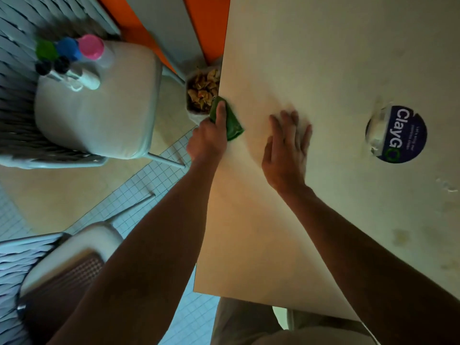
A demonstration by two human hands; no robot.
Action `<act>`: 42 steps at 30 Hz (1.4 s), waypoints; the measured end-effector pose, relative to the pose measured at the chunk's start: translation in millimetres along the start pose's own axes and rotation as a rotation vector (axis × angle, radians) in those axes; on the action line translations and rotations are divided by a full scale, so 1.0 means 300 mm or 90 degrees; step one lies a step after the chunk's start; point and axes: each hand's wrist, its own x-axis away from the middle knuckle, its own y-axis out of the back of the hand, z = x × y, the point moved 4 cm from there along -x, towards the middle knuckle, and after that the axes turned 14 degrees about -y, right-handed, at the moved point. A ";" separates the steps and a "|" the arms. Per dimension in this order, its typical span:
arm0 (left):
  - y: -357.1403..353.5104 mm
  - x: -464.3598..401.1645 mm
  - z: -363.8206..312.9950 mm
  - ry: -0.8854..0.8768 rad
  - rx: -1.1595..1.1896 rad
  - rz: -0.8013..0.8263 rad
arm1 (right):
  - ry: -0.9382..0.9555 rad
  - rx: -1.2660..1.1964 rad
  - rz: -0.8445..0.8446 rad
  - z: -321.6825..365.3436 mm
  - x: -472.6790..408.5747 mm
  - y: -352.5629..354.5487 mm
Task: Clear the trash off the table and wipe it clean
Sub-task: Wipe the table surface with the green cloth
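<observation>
Pale table [323,58]: left hand [209,140] grips green cloth [232,125] at edge, sweep crumbs into trash bag [201,93] below; right hand [286,150] flat, steadying.

Bare table [323,58] beyond the hands; sticker [398,134] far right.

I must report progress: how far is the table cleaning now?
Done: trash sits in the bin beside the table. In hand: left hand grips the green cloth at the edge; right hand rests flat. Left: stains near the sticker.
</observation>
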 end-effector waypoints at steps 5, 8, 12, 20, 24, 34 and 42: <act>-0.092 0.251 0.077 0.026 0.220 -0.088 | -0.008 0.040 0.003 0.007 0.027 -0.005; -0.154 0.397 0.138 0.018 0.236 -0.069 | -0.009 0.054 -0.011 0.017 0.033 -0.004; -0.126 0.323 0.096 0.104 0.227 -0.049 | -0.009 0.063 -0.013 0.014 0.028 -0.011; -0.102 0.192 0.068 0.098 0.221 -0.071 | -0.005 0.059 -0.029 0.011 0.030 -0.006; -0.176 0.430 0.126 0.029 0.230 -0.090 | -0.003 0.071 0.004 0.012 0.032 -0.008; -0.182 0.458 0.153 0.207 0.200 -0.056 | 0.011 0.028 0.031 -0.018 0.260 0.038; -0.265 0.760 0.223 0.081 0.232 -0.063 | 0.022 0.037 0.044 -0.043 0.374 0.060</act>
